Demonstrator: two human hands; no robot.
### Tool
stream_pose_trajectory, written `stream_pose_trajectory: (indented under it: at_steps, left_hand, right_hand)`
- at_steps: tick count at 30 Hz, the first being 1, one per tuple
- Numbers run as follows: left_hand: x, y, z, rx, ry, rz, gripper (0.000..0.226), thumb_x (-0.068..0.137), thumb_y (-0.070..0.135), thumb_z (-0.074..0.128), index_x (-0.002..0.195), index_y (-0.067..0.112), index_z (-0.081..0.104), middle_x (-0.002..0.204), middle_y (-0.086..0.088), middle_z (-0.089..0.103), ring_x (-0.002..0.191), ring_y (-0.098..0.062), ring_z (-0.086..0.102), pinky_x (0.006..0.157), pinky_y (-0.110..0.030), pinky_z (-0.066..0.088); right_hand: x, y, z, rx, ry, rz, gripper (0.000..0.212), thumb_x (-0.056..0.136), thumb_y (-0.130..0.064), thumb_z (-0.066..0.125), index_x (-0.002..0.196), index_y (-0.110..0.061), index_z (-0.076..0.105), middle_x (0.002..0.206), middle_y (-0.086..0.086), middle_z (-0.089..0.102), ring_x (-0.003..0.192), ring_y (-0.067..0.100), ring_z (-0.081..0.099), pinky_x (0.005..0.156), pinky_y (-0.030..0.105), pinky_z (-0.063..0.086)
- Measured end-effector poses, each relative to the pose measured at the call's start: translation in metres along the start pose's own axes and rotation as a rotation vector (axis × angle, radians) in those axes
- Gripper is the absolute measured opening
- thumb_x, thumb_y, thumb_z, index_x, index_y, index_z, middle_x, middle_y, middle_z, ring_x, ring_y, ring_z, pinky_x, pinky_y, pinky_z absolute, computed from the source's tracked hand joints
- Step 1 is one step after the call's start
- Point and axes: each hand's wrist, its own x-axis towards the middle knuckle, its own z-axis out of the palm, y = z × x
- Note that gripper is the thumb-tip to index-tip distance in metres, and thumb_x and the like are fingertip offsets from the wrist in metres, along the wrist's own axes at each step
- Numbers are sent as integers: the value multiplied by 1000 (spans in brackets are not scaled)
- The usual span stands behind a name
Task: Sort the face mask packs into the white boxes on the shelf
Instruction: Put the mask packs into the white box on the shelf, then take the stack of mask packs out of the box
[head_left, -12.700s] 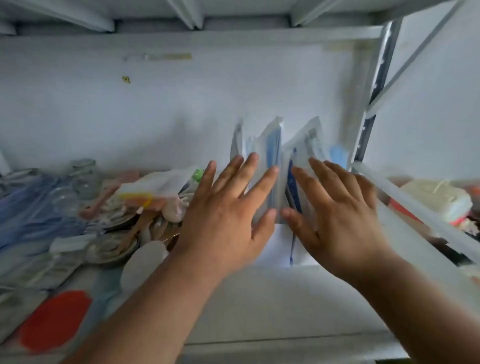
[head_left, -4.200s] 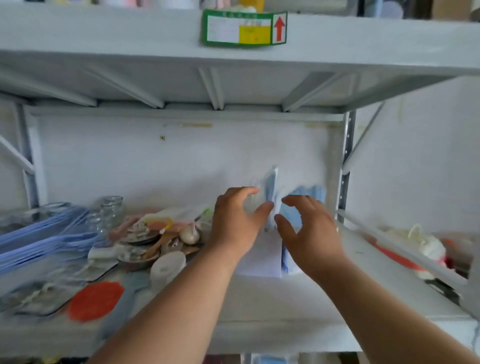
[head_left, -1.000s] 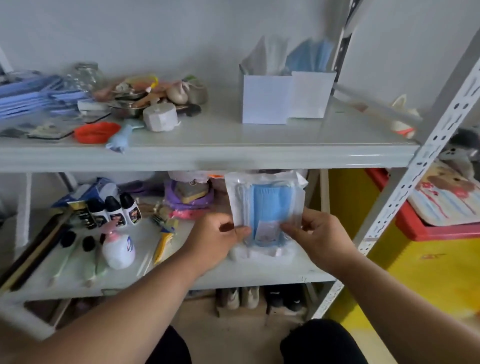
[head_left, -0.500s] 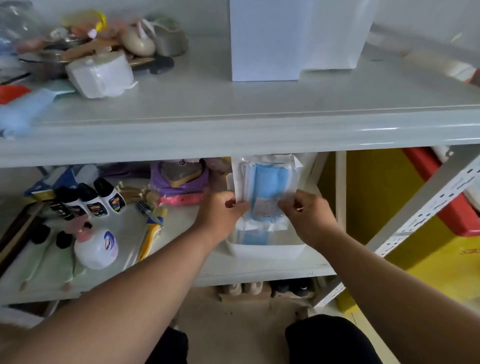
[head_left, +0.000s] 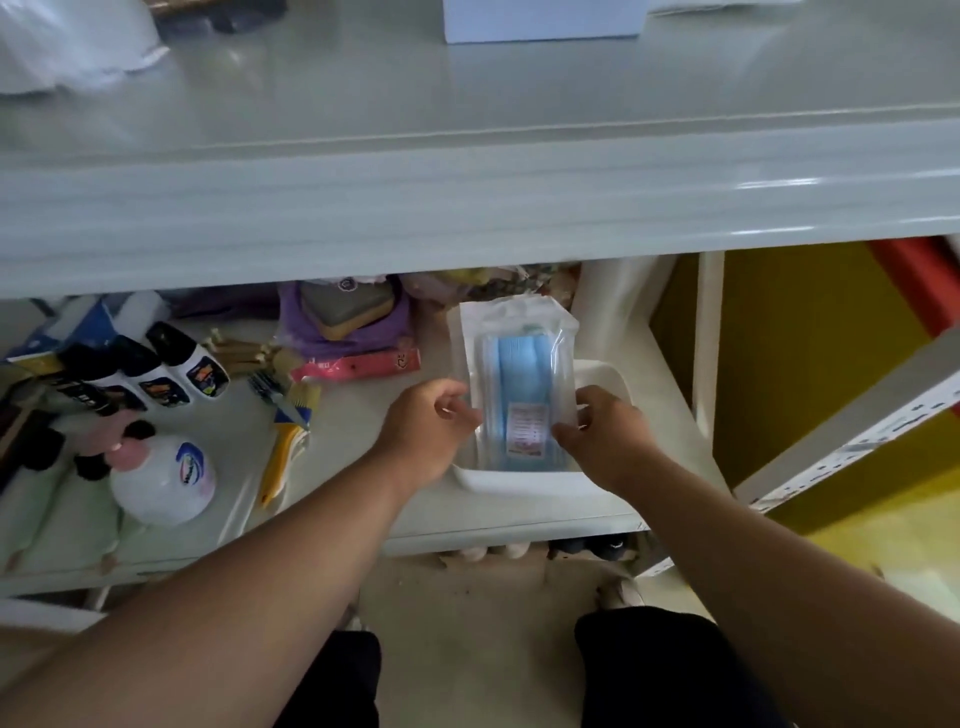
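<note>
Single head-worn view, angled steeply down and forward, close above the upper shelf, lower shelf and floor beneath

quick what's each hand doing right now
Left hand: closed on the face mask pack, left edge.
Right hand: closed on the same pack, right edge.

Pale grey metal shelving unit, perforated upright at right, beige floor below, yellow surface beyond

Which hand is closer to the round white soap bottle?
Left. The left hand is at the mask pack's left edge, on the side toward the soap bottle. The right hand holds the pack's far edge.
</note>
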Motion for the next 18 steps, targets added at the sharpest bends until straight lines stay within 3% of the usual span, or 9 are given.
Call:
stream_pose_trajectory:
  at_steps: [4, 8, 11, 15, 18]
  left_hand:
    - [-21, 19, -16, -24, -11, 61, 31, 91, 28, 85, 119, 24, 73, 102, 11, 72, 95, -11, 69, 88, -28, 55]
    - [-58, 48, -41, -60, -12, 159, 25, 93, 30, 83, 116, 28, 74, 102, 11, 73, 94, -7, 68, 86, -26, 55]
    - [-92, 72, -61, -87, -25, 240, 21, 93, 31, 83, 113, 30, 75, 101, 13, 74, 91, -1, 68, 84, -23, 55]
    - [-132, 110, -89, -82, -47, 385, 20, 94, 37, 81, 113, 30, 78, 99, 18, 76, 90, 2, 68, 84, -23, 57]
    - [-153, 142, -109, -120, -17, 484, 19, 96, 35, 80, 113, 29, 79, 100, 16, 78, 94, -1, 71, 86, -27, 59]
  right_hand:
    - [-24, -15, -13, 7, 67, -35, 68, 99, -54, 80, 155, -22, 56, 141, -2, 69, 111, 20, 69, 77, 29, 55]
    - [-64, -37, -39, 34, 110, -128, 71, 97, -62, 79, 154, -26, 58, 136, -7, 70, 109, 13, 69, 83, 30, 57]
    - [-106, -57, -59, 34, 116, -218, 63, 99, -61, 77, 151, -28, 62, 125, -14, 69, 104, 6, 69, 81, 25, 55]
    - [-162, -87, -82, 91, 172, -353, 46, 101, -50, 79, 139, -26, 71, 114, -16, 75, 97, 1, 70, 88, 27, 60]
    - [-192, -112, -101, 135, 240, -447, 31, 103, -45, 78, 130, -30, 74, 105, -19, 75, 93, -2, 70, 81, 18, 56]
